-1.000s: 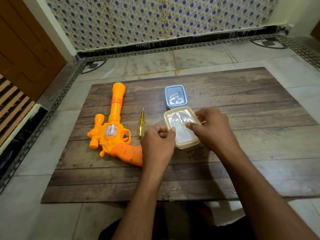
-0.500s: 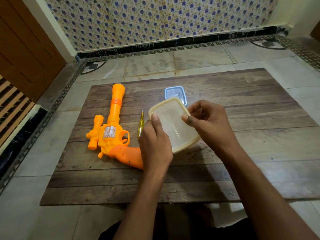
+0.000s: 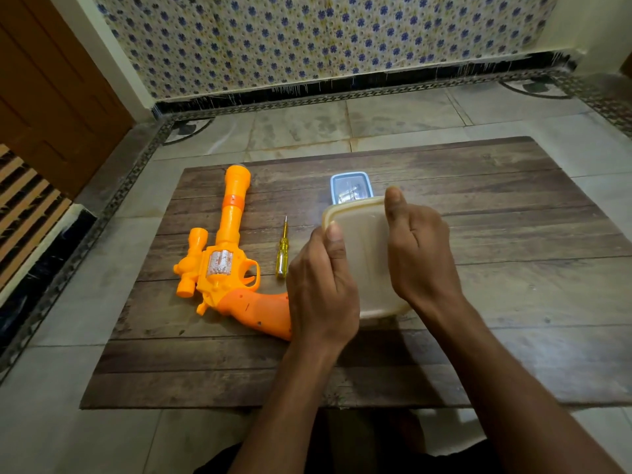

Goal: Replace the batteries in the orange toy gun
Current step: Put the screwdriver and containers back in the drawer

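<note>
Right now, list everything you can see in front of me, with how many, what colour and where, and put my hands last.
toy gun: one, orange, lying on the left of the wooden board, barrel pointing away, grip partly behind the left hand.
screwdriver: one, yellow handle, lying on the board between the toy gun and the left hand.
small container: one, blue rim, on the board at the far centre, partly hidden; contents unclear.
cream container: one, translucent cream, held up and tilted between both hands.
wooden board: one, dark brown, on the tiled floor.
left hand: one, grips the cream container's left edge.
right hand: one, grips its right edge, thumb up.
</note>
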The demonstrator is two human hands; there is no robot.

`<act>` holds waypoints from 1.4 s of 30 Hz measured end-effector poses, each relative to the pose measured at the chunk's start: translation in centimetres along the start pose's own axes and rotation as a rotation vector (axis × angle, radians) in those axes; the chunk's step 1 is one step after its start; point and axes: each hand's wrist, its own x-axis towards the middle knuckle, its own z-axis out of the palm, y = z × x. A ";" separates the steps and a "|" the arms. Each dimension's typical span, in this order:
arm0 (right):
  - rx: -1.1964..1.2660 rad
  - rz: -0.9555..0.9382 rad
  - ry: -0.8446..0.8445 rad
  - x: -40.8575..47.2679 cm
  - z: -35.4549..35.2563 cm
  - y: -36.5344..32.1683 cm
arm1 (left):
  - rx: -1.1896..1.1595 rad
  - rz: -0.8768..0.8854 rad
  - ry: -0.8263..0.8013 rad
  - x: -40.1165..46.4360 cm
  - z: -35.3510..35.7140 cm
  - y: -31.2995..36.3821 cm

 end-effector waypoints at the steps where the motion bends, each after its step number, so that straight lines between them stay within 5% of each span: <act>1: 0.001 -0.007 0.003 0.1 0.1 -0.1 | -0.009 -0.014 0.004 0.0 -0.1 0.0; 8: -0.126 -0.063 0.002 0.4 1.2 -0.4 | -0.200 -0.311 -0.090 0.4 -1.2 1.3; 16: -0.082 -0.047 0.033 0.6 2.0 -0.4 | -0.101 -0.227 -0.072 1.8 -1.9 2.1; 22: -0.152 0.046 -0.108 -1.1 1.8 1.1 | -0.058 -0.427 -0.118 2.4 -1.4 1.7; 26: -0.151 0.097 -0.090 -0.9 0.9 2.0 | -0.057 -0.405 -0.111 2.2 -0.6 1.5; 32: -0.218 0.245 -0.063 -0.3 -1.3 4.1 | 0.402 -0.069 0.046 3.3 -0.4 -2.2; 38: -0.275 0.342 -0.126 0.0 -1.6 5.4 | 0.705 -0.209 -0.251 3.7 -0.8 -3.6; 42: -0.291 0.348 -0.130 0.1 -1.3 5.3 | 0.694 -0.232 -0.244 3.8 -0.5 -3.1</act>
